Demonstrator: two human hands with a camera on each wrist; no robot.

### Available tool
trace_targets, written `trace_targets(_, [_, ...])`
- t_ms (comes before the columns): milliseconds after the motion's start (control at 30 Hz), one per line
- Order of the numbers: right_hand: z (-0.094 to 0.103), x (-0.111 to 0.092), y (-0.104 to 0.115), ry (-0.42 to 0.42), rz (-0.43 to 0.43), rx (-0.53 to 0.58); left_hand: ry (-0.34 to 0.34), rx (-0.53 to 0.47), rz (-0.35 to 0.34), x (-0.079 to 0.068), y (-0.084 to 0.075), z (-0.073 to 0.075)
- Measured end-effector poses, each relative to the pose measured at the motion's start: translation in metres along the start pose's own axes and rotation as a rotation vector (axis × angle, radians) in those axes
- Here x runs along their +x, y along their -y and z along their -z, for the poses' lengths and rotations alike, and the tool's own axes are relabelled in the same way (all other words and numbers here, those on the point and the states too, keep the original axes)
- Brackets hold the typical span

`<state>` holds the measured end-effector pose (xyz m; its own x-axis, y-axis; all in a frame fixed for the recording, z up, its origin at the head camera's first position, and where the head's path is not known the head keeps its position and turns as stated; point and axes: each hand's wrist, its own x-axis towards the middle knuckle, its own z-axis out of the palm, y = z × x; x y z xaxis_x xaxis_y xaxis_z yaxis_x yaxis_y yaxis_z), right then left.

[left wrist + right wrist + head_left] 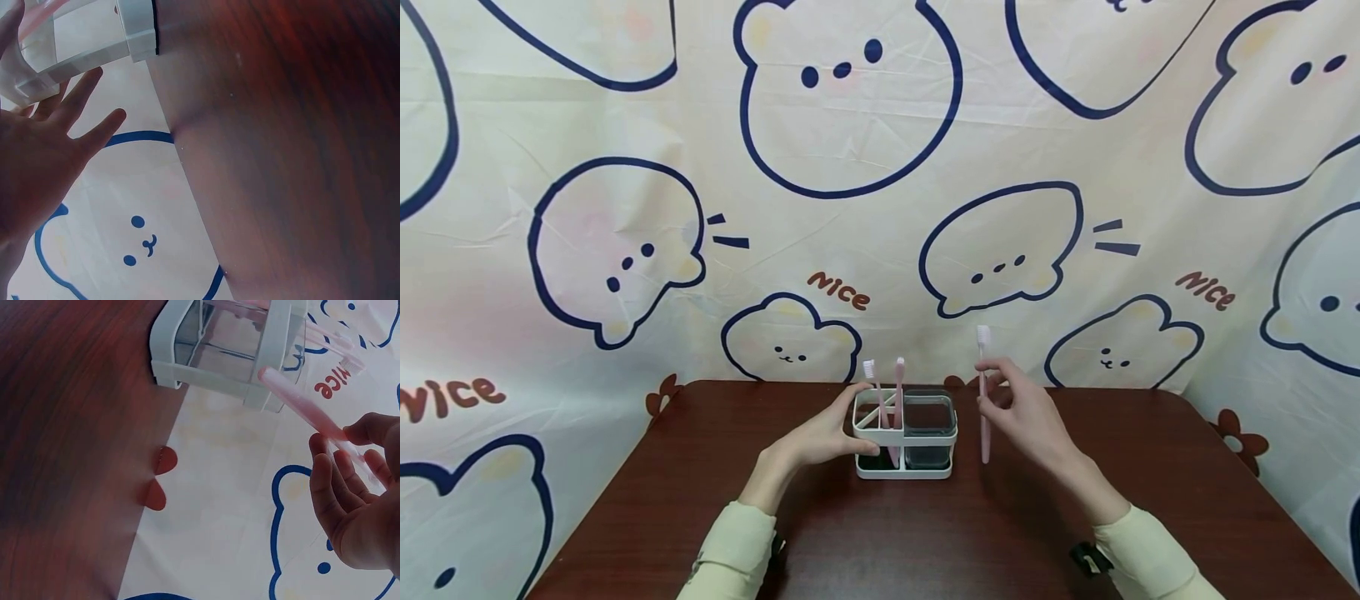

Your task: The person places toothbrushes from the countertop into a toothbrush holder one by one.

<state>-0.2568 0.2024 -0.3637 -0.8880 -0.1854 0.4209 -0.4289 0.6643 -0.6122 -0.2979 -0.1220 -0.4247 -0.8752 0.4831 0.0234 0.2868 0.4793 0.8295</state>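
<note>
A white toothbrush holder (904,475) with divided compartments stands on the table. Two pink toothbrushes (899,383) lean in its left-hand slots, heads up. My left hand (823,429) grips the holder's left side, thumb at the front and fingers reaching behind; in the left wrist view, the hand (44,150) spreads beside the frame. Right of the holder and apart from it, my right hand (1026,408) pinches another pink toothbrush (985,433) upright, bristles up. In the right wrist view, that toothbrush's handle end (294,403) overlaps the holder's edge in sight.
A clear grey cup-like insert (928,417) fills the holder's right part. The dark brown wooden table (880,542) ends just behind the holder. A pale cloth with cartoon bears (850,108) hangs behind and at both sides.
</note>
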Motion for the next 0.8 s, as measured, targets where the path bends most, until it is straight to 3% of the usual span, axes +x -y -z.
trace_targets(800, [-0.013,0.012,0.036,-0.102,0.157,0.054,-0.01,0.01,0.012,-0.001,-0.002,-0.002])
